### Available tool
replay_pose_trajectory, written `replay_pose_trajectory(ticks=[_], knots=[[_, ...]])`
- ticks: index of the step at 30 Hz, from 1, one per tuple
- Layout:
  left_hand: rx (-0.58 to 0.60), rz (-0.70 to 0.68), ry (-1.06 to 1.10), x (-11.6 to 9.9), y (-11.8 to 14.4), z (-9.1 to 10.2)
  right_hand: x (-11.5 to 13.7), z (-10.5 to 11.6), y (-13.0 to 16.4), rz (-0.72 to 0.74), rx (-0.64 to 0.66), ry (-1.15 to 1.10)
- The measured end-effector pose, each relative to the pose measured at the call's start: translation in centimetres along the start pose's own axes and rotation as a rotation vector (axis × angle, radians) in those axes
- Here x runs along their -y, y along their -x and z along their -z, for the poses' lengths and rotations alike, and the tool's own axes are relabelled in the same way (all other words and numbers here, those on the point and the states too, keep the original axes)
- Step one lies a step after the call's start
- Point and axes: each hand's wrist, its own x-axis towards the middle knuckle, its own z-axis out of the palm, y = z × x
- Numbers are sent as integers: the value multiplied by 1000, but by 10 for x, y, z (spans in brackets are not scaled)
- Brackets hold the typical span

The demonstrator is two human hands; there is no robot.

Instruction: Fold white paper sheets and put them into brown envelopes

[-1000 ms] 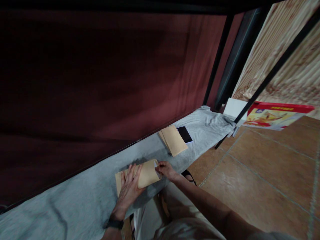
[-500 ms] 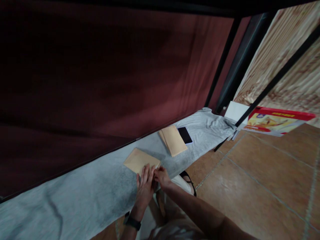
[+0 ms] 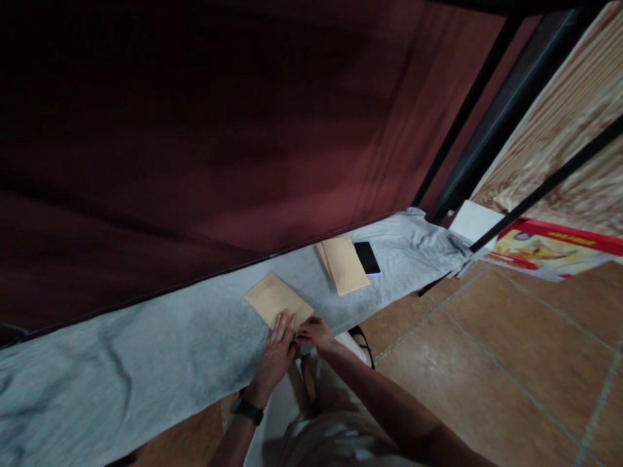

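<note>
A tan kraft paper envelope [image 3: 275,297] lies flat on the grey cloth of the bench, set at an angle. My left hand [image 3: 277,347] rests palm down on its near part, fingers stretched out across the paper. At the envelope's near right edge, close to the left fingers, my right hand [image 3: 316,335] has its fingertips pinched together. The edge under those fingertips is mostly hidden. A small stack of similar envelopes [image 3: 344,264] sits farther right, apart from both hands.
A dark-screened phone [image 3: 366,257] lies beside the stack. Grey cloth [image 3: 185,337] covers the narrow bench. A dark red curtain [image 3: 292,162] rises behind it, with black metal bars [image 3: 467,110] at right. A red and yellow box [image 3: 549,250] stands on the tiled floor.
The view has shifted slightly. My right fingertips have moved a little left along the envelope's near edge, while my left hand stays flat on the paper.
</note>
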Motion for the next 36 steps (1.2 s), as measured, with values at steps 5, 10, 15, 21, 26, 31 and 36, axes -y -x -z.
replay_pose_trajectory(ticks=[5,10,15,21,26,31,36], knots=[[37,39,-66,-2,7,2,3,12,12,-24,-21,233],[-44,81,-118,-9,14,3,5,32,21,165,-77,538],[-121,141,-46,-16,15,2,8,40,22,466,-73,835],[-248,239,1,-19,12,-12,14,30,11,830,-117,1428],[-278,236,-53,-21,14,-20,1,24,20,1036,189,1488],[-247,235,-144,-24,21,-19,-10,36,19,997,78,1569],[-321,224,-132,-32,-8,-17,-2,47,9,946,62,1640]])
